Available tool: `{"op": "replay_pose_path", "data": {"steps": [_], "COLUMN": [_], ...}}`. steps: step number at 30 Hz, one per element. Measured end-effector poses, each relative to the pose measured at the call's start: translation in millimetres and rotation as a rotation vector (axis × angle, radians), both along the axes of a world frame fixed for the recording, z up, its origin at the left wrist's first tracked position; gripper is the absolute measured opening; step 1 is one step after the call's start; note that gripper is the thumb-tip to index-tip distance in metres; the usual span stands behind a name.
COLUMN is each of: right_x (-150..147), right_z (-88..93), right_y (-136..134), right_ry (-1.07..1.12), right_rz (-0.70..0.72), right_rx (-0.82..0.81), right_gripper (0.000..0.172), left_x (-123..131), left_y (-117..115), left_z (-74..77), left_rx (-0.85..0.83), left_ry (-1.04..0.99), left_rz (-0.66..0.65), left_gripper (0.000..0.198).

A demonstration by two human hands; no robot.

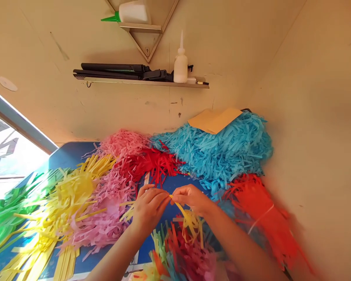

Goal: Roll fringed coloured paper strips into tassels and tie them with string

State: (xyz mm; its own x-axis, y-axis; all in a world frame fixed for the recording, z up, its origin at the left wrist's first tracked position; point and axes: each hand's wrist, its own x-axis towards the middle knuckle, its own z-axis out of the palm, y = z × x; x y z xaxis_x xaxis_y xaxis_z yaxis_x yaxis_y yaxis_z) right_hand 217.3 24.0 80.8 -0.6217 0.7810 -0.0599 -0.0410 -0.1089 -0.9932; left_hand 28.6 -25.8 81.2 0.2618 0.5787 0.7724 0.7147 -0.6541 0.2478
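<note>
Left hand (150, 205) and right hand (190, 199) are counted as two, fingertips almost meeting, both pinched closed on one yellow strip (179, 208). From my station I place this strip above the surface (175, 181); it slants down under the right hand to one loose yellow tuft (193, 222). Below the wrists I record one mixed bundle (203, 257) of several colours.

To the left I count one mauve heap (111, 210), one yellow heap (73, 191) and one green heap (14, 205), overlapping in that order. Beyond the hands lie one pink heap (124, 142), one red heap (159, 160) and one large blue heap (231, 152), the last topped by one orange sheet (216, 120). Beside the right forearm is one red bundle (260, 210), crossed by one pale band (261, 218).

Edges: the far edge meets the wall (316, 117). Open room: I note one narrow bare patch between hands and red heap, and another at the far left corner.

On the wall, one long shelf (143, 82) bears one black tool (114, 73) and one upright bottle (180, 68); one rack (140, 28) bears one green-tipped bottle (134, 13) on its side.
</note>
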Motion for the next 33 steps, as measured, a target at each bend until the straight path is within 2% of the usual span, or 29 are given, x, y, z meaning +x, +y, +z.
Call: {"op": "replay_pose_path", "data": {"steps": [3, 6, 11, 18, 21, 23, 26, 28, 30, 31, 33], "right_x": [-9.3, -18.9, -29.9, -40.6, -49.8, -54.1, -45.4, -25.8, 0.3, 13.0, 32.3], "right_z": [-2.4, -6.4, -10.6, -13.3, -13.0, -12.4, -12.7, -16.2, -24.0, -29.5, -42.7], "right_y": [-12.2, -24.4, -36.1, -42.4, -48.6, -50.5, -35.6, -9.3, 24.8, 41.5, 68.5], "right_ry": [0.088, 0.188, 0.303, 0.400, 0.441, 0.422, 0.214, -0.195, -0.785, -0.898, -1.055], "right_rz": [-0.153, -0.243, -0.339, -0.377, -0.390, -0.408, -0.407, -0.363, -0.306, -0.299, -0.279], "right_rx": [-0.012, -0.142, -0.212, -0.213, -0.189, -0.101, 0.174, 0.357, 0.486, 0.505, 0.532], "right_gripper": [0.032, 0.033, 0.036, 0.026, 0.021, 0.019, 0.013, 0.014, 0.023, 0.022, 0.022], "left_x": [7.8, 15.6, 22.8, 14.0, 11.9, 12.6, 9.0, -2.3, -19.6, -28.5, -41.0], "left_y": [-8.0, -19.8, -35.0, -37.7, -38.3, -39.1, -38.7, -37.0, -34.5, -33.3, -31.0], "left_z": [-4.8, -7.8, -6.6, -9.1, -14.2, -17.8, -18.6, -13.3, -4.5, -0.1, 5.4], "left_rx": [-0.150, -0.278, -0.389, -0.343, -0.303, -0.320, -0.446, -0.540, -0.529, -0.494, -0.450], "left_ry": [-0.186, -0.336, -0.493, -0.477, -0.452, -0.458, -0.623, -0.850, -1.042, -1.061, -0.905], "left_rz": [0.087, 0.139, 0.084, 0.023, 0.073, 0.122, 0.217, 0.282, 0.310, 0.318, 0.350], "left_gripper": [0.009, 0.013, 0.018, 0.020, 0.017, 0.013, 0.014, 0.017, 0.018, 0.019, 0.020]}}
